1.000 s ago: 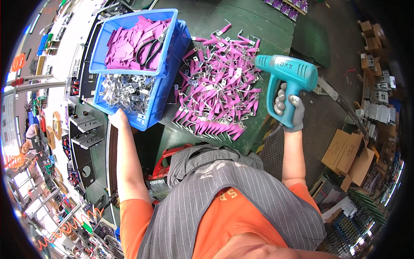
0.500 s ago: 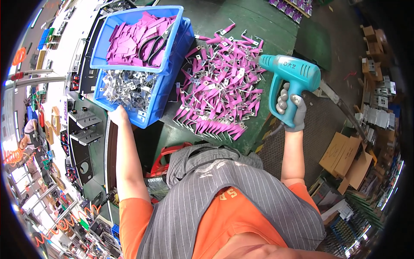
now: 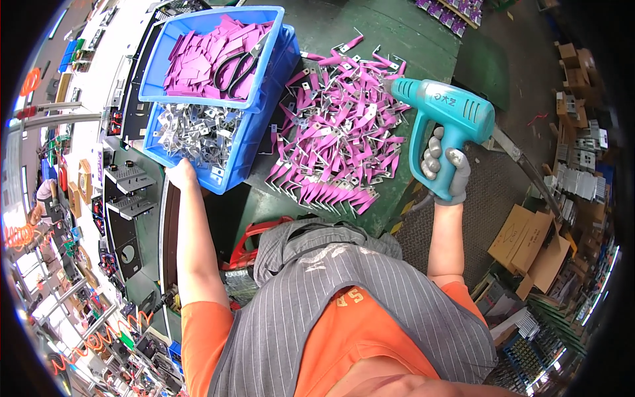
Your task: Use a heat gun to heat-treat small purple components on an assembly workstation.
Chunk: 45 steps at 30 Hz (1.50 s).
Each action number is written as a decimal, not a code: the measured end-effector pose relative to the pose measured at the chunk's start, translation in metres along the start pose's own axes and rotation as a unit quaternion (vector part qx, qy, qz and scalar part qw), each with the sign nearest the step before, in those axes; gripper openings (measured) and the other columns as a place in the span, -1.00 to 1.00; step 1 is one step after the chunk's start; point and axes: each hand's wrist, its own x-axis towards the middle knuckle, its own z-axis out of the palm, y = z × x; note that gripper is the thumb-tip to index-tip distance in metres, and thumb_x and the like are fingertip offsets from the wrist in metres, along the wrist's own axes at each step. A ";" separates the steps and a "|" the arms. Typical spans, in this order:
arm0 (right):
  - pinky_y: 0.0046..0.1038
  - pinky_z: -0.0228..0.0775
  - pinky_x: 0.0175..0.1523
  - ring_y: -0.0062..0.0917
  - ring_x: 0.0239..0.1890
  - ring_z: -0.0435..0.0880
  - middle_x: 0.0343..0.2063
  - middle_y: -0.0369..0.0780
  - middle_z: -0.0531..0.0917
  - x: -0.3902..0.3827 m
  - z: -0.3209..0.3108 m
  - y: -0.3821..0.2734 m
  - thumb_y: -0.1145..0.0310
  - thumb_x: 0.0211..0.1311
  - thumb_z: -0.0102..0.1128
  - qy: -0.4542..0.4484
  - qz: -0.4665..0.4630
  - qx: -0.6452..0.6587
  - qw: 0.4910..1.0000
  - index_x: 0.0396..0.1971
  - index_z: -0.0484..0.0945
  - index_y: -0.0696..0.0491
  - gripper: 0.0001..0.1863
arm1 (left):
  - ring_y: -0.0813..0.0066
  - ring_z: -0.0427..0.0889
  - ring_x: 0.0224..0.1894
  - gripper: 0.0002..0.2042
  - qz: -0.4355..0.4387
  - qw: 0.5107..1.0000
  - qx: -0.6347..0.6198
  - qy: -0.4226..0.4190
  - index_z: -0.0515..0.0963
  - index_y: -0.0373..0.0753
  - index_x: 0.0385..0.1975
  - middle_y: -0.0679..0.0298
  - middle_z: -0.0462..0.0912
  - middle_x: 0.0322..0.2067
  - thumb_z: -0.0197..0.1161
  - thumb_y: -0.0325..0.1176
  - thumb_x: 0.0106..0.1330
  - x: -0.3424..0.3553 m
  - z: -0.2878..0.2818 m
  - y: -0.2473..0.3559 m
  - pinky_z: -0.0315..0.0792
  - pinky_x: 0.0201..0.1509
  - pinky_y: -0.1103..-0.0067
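Observation:
My gloved right hand (image 3: 443, 169) grips the handle of a teal heat gun (image 3: 450, 106), whose nozzle points left over a pile of pink-sleeved metal brackets (image 3: 340, 132); some lie in a fanned row along its near edge. My bare left hand (image 3: 182, 173) is at the near-left rim of the lower blue bin (image 3: 242, 155), fingers closed on it and partly hidden. That bin holds loose silver brackets (image 3: 192, 132). A second blue bin (image 3: 149, 69) is stacked at the back, with pink sleeve pieces (image 3: 202, 59) and black-handled scissors (image 3: 235, 73) inside.
The green bench (image 3: 423, 46) carries purple parts (image 3: 450, 16) at the back. Cardboard boxes (image 3: 522, 245) and a mat (image 3: 476, 205) lie right. Machinery (image 3: 126, 185) lines the left; another person (image 3: 45, 195) is at far left. A red-handled thing (image 3: 248, 238) sits near my body.
Over the last second my left hand and both blue bins have shifted slightly upward in the picture. The heat gun has moved slightly right, still in my right hand.

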 end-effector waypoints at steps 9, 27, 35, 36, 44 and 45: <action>-0.59 0.40 -0.52 -0.63 -0.55 0.44 -0.44 -0.27 0.44 0.009 0.013 0.009 0.37 -0.02 0.12 -0.008 0.010 -0.024 1.000 -0.05 0.29 0.13 -0.53 | 0.14 0.60 -0.31 -0.69 0.000 1.000 0.003 0.004 0.55 -0.43 -0.38 0.01 0.62 -0.39 0.14 -0.38 -0.16 -0.004 -0.003 0.004 0.41 -0.13 0.42; -0.55 0.41 -0.51 -0.62 -0.54 0.49 -0.45 -0.29 0.48 0.016 0.023 0.015 0.40 -0.03 0.10 -0.006 0.033 -0.057 0.998 -0.06 0.32 0.09 -0.56 | 0.03 0.57 -0.21 -0.64 0.004 1.000 0.018 -0.001 0.50 -0.45 -0.34 -0.09 0.59 -0.33 0.14 -0.34 -0.15 -0.011 -0.008 0.015 0.39 -0.06 0.37; -0.55 0.41 -0.50 -0.61 -0.52 0.50 -0.43 -0.29 0.49 0.009 0.025 0.013 0.41 -0.04 0.08 0.004 0.041 -0.062 0.997 -0.05 0.32 0.07 -0.55 | 0.05 0.57 -0.20 -0.63 -0.019 1.000 0.019 -0.012 0.51 -0.43 -0.31 -0.09 0.59 -0.31 0.13 -0.34 -0.15 -0.013 -0.010 0.017 0.39 -0.06 0.37; -0.55 0.42 -0.49 -0.61 -0.52 0.50 -0.43 -0.29 0.49 0.007 0.024 0.013 0.41 -0.04 0.08 0.005 0.042 -0.059 0.997 -0.05 0.31 0.06 -0.55 | 0.05 0.57 -0.19 -0.61 -0.019 0.999 0.028 -0.016 0.51 -0.42 -0.29 -0.08 0.58 -0.28 0.15 -0.33 -0.15 -0.012 -0.011 0.018 0.39 -0.05 0.36; -0.56 0.41 -0.50 -0.61 -0.52 0.50 -0.43 -0.30 0.49 -0.004 0.023 0.018 0.40 -0.05 0.09 0.016 0.049 -0.073 0.996 -0.04 0.30 0.05 -0.53 | 0.06 0.56 -0.16 -0.57 -0.030 0.999 0.031 0.023 0.50 -0.43 -0.26 -0.08 0.58 -0.26 0.21 -0.29 -0.16 -0.017 -0.010 0.019 0.38 -0.01 0.37; -0.55 0.41 -0.50 -0.61 -0.53 0.50 -0.43 -0.30 0.49 -0.005 0.024 0.019 0.40 -0.06 0.09 0.026 0.048 -0.082 0.995 -0.04 0.31 0.05 -0.53 | 0.06 0.56 -0.16 -0.57 -0.030 0.999 0.033 0.022 0.50 -0.43 -0.26 -0.08 0.58 -0.26 0.21 -0.29 -0.16 -0.019 -0.012 0.022 0.38 -0.01 0.37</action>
